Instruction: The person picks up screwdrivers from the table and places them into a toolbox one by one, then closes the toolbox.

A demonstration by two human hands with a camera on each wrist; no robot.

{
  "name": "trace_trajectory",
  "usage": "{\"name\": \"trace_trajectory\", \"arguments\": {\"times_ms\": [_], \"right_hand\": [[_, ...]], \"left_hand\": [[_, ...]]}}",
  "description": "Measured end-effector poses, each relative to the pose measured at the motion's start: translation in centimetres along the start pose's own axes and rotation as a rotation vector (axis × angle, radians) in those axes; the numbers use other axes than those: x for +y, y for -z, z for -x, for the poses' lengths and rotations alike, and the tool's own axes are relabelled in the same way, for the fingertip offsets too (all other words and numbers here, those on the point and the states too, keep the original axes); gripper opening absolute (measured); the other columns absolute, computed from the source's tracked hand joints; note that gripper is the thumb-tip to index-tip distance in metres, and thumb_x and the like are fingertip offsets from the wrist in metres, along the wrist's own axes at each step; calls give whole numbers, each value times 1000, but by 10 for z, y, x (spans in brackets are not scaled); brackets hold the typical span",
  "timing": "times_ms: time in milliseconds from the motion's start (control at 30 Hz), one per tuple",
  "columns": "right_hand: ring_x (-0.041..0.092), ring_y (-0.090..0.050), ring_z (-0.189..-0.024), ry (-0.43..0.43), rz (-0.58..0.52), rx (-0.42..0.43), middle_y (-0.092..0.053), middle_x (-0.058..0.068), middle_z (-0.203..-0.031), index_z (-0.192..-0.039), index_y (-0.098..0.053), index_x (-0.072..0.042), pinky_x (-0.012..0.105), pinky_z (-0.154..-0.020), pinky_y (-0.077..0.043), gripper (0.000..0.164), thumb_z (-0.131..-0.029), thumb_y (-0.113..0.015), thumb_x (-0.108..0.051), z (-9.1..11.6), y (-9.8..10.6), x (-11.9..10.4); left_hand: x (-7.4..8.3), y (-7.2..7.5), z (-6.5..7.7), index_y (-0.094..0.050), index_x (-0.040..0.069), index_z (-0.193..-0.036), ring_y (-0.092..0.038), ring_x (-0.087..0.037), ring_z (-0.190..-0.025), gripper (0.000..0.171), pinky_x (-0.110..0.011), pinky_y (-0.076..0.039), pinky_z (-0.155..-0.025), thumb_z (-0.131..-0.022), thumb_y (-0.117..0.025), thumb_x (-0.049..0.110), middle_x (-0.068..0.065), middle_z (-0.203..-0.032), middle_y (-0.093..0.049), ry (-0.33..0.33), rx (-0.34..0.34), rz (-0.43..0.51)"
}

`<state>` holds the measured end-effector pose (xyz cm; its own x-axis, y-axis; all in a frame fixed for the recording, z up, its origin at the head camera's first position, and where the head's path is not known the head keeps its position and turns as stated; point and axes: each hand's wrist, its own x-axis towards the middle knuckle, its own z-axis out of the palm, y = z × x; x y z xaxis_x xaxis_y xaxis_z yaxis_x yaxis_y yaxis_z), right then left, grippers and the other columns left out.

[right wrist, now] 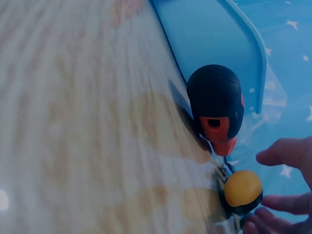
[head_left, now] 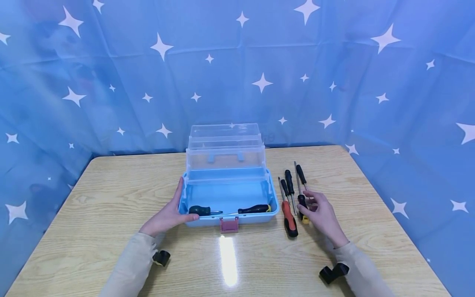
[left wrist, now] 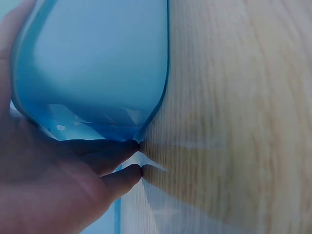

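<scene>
A light blue toolbox (head_left: 230, 196) stands with its clear lid (head_left: 224, 154) raised. Inside, along the front wall, lie a stubby dark green-handled screwdriver (head_left: 199, 210) and a black-and-yellow screwdriver (head_left: 254, 209). My left hand (head_left: 168, 214) holds the box's front left corner, thumb over the front rim and fingers along the side. On the table to the right, my right hand (head_left: 320, 210) is at a screwdriver with a black handle and yellow end (right wrist: 243, 189). Its thumb is spread away from the handle, while the other fingers are right beside it.
Left of that screwdriver lies a red-and-black screwdriver (head_left: 288, 216), close to the box's right side. Several black-handled screwdrivers, one of them a larger screwdriver (head_left: 289, 181), lie behind it on the wooden table (head_left: 122, 198). A starry blue curtain (head_left: 222, 82) hangs behind.
</scene>
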<state>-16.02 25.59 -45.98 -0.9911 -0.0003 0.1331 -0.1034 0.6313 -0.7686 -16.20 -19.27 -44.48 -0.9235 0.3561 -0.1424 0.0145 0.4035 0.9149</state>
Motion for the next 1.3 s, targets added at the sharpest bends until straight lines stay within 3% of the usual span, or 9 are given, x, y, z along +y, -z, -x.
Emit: {"name": "trace_trajectory", "arguments": {"times_ms": [333, 567, 933, 1300], "right_hand": [[28, -55, -86, -13, 131, -19, -56, 20, -102, -127, -53, 11, 37, -73, -45, 59, -82, -77, -19, 0, 1, 2], [25, -51, -84, -22, 173, -46, -55, 15, -97, -128, -52, 11, 36, -71, -41, 63, -80, -79, -19, -2, 1, 3], [30, -57, -91, -55, 146, -66, -60, 18, -104, -129, -52, 9, 40, -76, -45, 57, -83, -76, -14, 0, 4, 5], [29, -59, -91, -40, 94, 10, -64, 19, -102, -119, -60, 8, 29, -71, -46, 42, -85, -73, -13, 0, 5, 6]], "left_hand": [[-1, 0, 0, 22, 25, -151, 3, -46, -142, 121, -67, -11, -106, -82, -78, 30, -16, -159, 13, 16, 4, -23], [-1, 0, 0, 21, 24, -151, 4, -46, -142, 121, -67, -11, -106, -82, -78, 29, -17, -159, 14, 0, 3, -1], [-2, -1, 0, 21, 25, -151, 2, -46, -142, 121, -68, -13, -105, -82, -78, 29, -16, -159, 13, -3, 3, 2], [-1, 0, 0, 20, 24, -152, 3, -46, -142, 121, -68, -12, -105, -82, -77, 32, -17, -159, 13, 5, 5, 10]]}}
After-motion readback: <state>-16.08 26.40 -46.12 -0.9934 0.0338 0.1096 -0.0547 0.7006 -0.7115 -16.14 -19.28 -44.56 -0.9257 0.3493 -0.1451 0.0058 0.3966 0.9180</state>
